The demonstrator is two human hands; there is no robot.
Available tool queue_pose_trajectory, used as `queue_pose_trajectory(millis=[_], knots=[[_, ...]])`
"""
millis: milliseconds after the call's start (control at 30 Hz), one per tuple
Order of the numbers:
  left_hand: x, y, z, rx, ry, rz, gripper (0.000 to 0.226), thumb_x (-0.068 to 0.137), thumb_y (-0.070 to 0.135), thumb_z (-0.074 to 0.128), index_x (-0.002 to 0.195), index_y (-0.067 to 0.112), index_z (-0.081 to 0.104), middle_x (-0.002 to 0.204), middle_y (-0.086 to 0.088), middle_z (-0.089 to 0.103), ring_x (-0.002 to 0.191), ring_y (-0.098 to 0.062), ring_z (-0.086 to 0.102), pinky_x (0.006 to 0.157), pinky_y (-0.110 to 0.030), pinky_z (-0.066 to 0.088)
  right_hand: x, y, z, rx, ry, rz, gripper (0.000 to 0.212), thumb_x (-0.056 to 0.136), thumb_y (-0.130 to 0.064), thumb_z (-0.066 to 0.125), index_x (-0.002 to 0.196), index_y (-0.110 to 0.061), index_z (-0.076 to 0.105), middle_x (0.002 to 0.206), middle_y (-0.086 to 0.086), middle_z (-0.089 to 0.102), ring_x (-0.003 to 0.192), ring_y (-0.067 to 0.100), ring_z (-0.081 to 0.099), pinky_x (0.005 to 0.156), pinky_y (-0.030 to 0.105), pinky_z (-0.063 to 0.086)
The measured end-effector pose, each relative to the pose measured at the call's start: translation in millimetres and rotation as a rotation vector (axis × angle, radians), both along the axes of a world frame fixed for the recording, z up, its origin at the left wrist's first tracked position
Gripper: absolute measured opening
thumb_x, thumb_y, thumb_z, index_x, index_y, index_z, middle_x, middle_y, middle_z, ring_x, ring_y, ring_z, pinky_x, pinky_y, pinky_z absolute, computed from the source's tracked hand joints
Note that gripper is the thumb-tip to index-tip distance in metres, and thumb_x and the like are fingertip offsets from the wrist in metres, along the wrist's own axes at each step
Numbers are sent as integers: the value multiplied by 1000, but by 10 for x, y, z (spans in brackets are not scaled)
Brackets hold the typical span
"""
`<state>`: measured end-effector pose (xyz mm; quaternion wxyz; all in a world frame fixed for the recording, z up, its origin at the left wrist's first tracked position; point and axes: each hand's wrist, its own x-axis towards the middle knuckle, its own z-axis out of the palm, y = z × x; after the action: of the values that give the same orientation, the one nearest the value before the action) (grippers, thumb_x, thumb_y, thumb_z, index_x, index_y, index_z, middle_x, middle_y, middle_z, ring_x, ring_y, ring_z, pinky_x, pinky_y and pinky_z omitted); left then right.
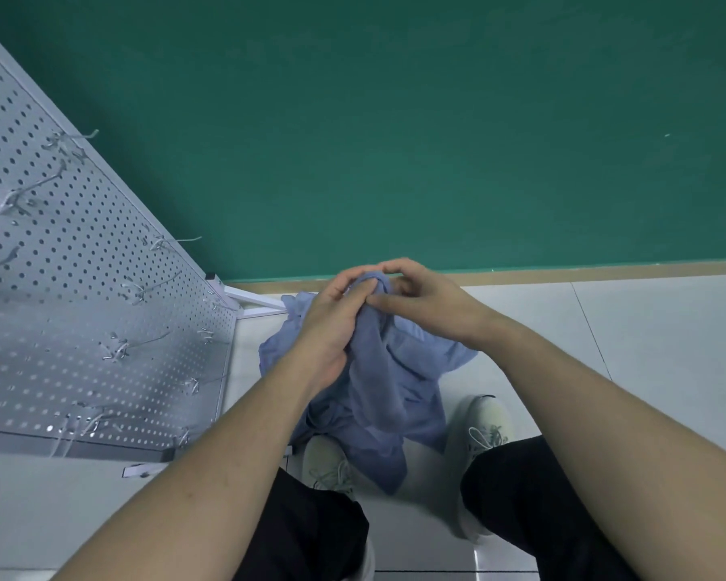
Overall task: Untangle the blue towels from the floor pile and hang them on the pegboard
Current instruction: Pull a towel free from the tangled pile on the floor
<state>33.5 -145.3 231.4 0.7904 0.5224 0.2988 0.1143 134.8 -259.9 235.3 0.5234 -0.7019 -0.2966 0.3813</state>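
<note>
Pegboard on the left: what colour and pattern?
Pale grey-white pegboard, covered in a regular grid of small dark holes; clearest in the head view.

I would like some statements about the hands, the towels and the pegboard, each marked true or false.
1. Both hands grip the blue towels. True: the left hand and right hand pinch the bunched top.
2. A towel already hangs on the pegboard. False: its hooks are bare.
3. The pegboard stands on the person's left. True.
4. The wall is red. False: it is green.
5. The person is barefoot. False: light shoes show.
</note>
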Motion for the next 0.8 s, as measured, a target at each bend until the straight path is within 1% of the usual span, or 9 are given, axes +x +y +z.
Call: queue_pose_trajectory(millis=[133,233,300,367,467,567,633,700,800], knots=[[-37,58,18,-25,11,-11,11,94,16,65,100,21,57,76,0,71,73,-15,66,66,-27,50,41,10,76,-19,-130,-83,13,92,-29,72,82,-23,66,73,-14,66,70,1,59,68,20,48],[-91,72,0,48,51,-183,26,82,27,75,104,22,61,95,0,75,90,-19,71,78,-35,52,61,-13,104,60,-13,-219,15,94,-25,69,80,-22,65,77,-6,69,71,6,62,63,20,48],[-114,46,-57,108,123,-311,30,86,23,76,114,23,65,111,-4,75,107,-27,69,91,-42,53,89,-23,104,113,120,-318,18,98,-23,61,81,-21,59,74,-2,63,70,11,57,64,24,47],[-112,37,-118,226,208,-351,23,94,25,68,117,20,67,112,-3,75,110,-26,68,98,-43,52,128,-44,124,116,195,-417,23,100,-20,55,77,-22,51,71,-4,53,68,12,49,62,26,41],[-60,59,-173,260,207,-216,10,100,23,56,97,18,65,89,1,72,83,-20,65,77,-33,52,167,-103,129,16,124,-463,22,95,-18,47,75,-24,40,72,-5,38,72,12,35,63,30,30],[-23,26,-138,307,165,-114,15,101,19,52,90,23,61,76,10,65,68,-7,57,57,-20,43,164,-162,84,-67,37,-350,20,96,-14,45,79,-24,42,69,-8,37,65,11,33,61,28,28],[-18,-26,-128,308,114,-107,10,102,20,54,99,21,64,90,8,72,81,-5,67,68,-19,52,133,-160,82,-82,27,-278,19,96,-11,43,91,-26,54,66,-2,41,60,14,37,56,28,30],[-20,-54,-116,307,101,-90,9,100,23,58,105,17,64,100,-2,74,90,-12,69,82,-27,55,102,-134,111,-63,-13,-244,29,97,-10,42,96,-31,62,68,0,51,63,14,46,57,27,36],[-38,15,-130,393,158,-129,11,96,27,66,98,17,63,85,-2,72,78,-15,67,72,-30,54,88,-96,153,22,37,-270,23,101,-24,52,79,-25,62,77,-6,61,76,9,53,70,25,41]])
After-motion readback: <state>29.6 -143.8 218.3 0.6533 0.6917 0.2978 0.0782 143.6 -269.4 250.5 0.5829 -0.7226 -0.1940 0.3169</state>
